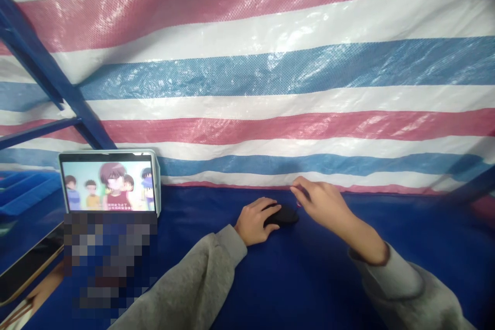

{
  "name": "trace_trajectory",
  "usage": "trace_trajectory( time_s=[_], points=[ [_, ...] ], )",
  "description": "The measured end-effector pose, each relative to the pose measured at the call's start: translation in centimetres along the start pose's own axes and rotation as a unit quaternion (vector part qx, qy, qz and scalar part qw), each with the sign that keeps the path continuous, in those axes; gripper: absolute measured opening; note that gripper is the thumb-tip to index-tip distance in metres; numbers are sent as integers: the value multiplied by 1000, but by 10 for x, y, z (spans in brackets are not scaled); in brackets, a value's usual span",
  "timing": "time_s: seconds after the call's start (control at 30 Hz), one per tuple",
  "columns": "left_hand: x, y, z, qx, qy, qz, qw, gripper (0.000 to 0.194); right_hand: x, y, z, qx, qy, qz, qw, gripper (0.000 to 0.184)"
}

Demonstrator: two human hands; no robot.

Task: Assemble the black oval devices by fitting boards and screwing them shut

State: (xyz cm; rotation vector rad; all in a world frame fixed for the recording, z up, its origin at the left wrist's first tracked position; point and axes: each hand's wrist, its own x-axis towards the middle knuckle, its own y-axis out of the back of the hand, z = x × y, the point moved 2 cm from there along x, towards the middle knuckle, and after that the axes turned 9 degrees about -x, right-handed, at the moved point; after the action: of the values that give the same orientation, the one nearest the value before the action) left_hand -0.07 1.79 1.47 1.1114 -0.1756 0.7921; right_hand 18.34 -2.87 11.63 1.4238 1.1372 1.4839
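Observation:
A small black object [285,214] lies on the blue cloth surface [309,268] near the striped tarp. My left hand [255,220] is curled around its left end, fingers wrapped on it. My right hand [320,201] hovers just right of it, with its fingers pinched together at its upper right end around something small I cannot make out. Both arms wear grey sleeves.
A red, white and blue striped tarp [270,87] walls off the back. A tablet [109,183] playing a cartoon stands at the left, with a blurred patch below it. Blue metal bars [46,72] cross the upper left. A dark flat device [27,268] lies at the far left.

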Motion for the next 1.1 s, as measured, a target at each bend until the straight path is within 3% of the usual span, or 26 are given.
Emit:
trace_trajectory(
  time_s=[0.07, 0.27, 0.47, 0.7, 0.87, 1.0, 1.1],
  points=[
    [0, 0, 0, 4, -9, 2, 1000, 46, 0, 0, 1, -8, -15, 0, 1000, 30],
    [-2, 0, 0, 16, -29, 9, 999, 45, 0, 2, 3, 7, 10, -12, 1000, 19],
    [-2, 1, 0, 9, -17, 6, 1000, 45, 1, -1, 6, -34, -27, 11, 999, 36],
    [1, 5, 4, 7, 35, -45, 998, 55, -3, 21, 17, 60, -37, -3, 998, 26],
    [1, 4, -3, -19, 78, -47, 996, 50, -15, 20, 25, 132, 106, -127, 977, 23],
    [2, 7, -9, -95, 116, 0, 989, 42, -30, -10, 8, 118, 188, -188, 957, 23],
    [4, 8, -10, -126, 132, -7, 983, 36, -42, -33, -10, 104, 200, -233, 946, 26]
  ],
)
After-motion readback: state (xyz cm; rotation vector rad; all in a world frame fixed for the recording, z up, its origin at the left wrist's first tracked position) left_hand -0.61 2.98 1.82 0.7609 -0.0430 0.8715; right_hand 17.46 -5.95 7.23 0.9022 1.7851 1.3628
